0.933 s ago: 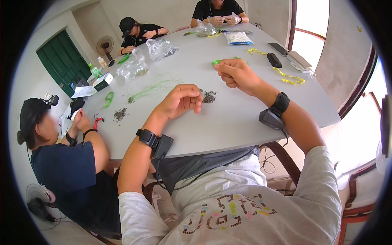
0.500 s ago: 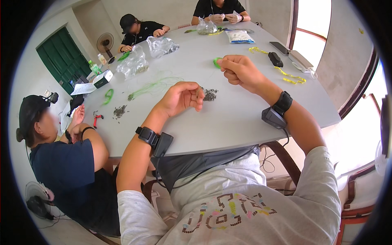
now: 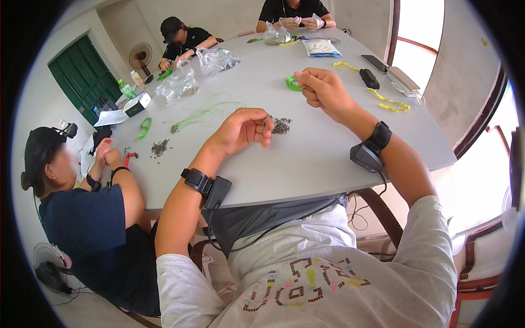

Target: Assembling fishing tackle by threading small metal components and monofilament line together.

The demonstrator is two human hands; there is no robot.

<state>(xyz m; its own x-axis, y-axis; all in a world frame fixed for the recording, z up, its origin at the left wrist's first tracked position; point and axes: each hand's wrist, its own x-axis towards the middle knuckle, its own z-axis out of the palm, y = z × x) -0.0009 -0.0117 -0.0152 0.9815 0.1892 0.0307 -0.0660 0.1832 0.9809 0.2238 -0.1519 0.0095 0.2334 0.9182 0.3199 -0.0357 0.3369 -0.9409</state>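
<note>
While the grey worktop (image 3: 306,169) carries all the loose material, the largest item lying on it is a spread of thin green strands (image 3: 188,122), beyond the left forearm. Such strands look light, springy and prone to tangling; they are best lifted singly, near one end.

The right grip (image 3: 326,94), raised over the far part of the worktop, has thumb and index finger together, the other fingers folded into the palm; whether a strand runs between them cannot be told. The left grip (image 3: 243,133) is loosely curled, its fingertips partly hidden; whether they meet or enclose anything cannot be told.

Just beside the right thumb appears a green coil (image 3: 291,82), probably smooth, slippery and ready to spring open; pinching across all its turns should keep it in order.

Beside the left fingers lies a heap of small dark pieces (image 3: 282,126). Each piece is likely hard and light for its bulk in hand, easily rolled away, and best pinched between fingertips at its sides.
</note>
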